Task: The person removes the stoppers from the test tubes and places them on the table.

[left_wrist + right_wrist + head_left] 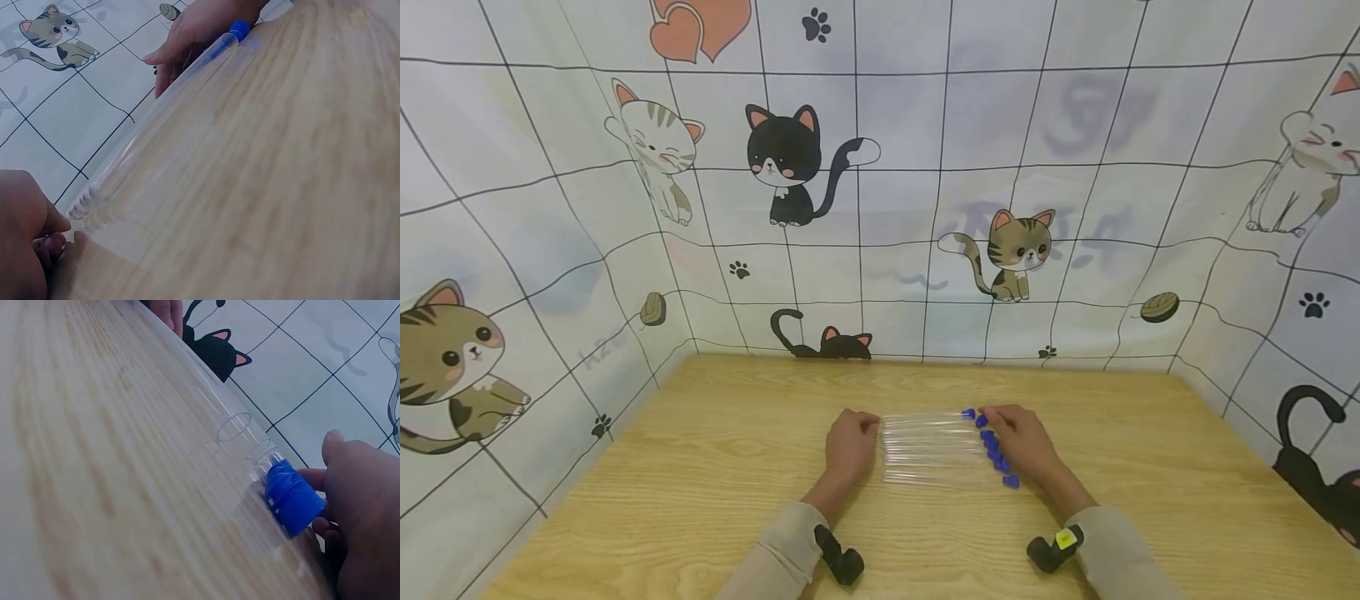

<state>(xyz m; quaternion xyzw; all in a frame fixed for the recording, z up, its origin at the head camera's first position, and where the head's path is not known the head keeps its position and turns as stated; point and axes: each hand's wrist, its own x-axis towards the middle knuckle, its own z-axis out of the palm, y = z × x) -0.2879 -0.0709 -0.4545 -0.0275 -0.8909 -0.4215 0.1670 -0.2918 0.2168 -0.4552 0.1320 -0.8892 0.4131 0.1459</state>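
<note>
Several clear test tubes (932, 450) lie side by side on the wooden table, closed ends to the left. A slanting row of blue stoppers (992, 450) runs along their right side; clear round rims (234, 427) show near it in the right wrist view. My left hand (850, 446) is by the closed ends, its fingertips right at the far tube and its fingers loosely bent. On the other side my right hand (1021, 437) rests beside the stoppers. Its fingers reach behind a blue stopper (294, 503) in the right wrist view, with the thumb standing apart.
The wooden table (737, 467) extends around the tubes on all sides. A cat-print cloth (910, 275) hangs along the back and both sides of the table. Black wrist cameras (842, 562) sit at both cuffs.
</note>
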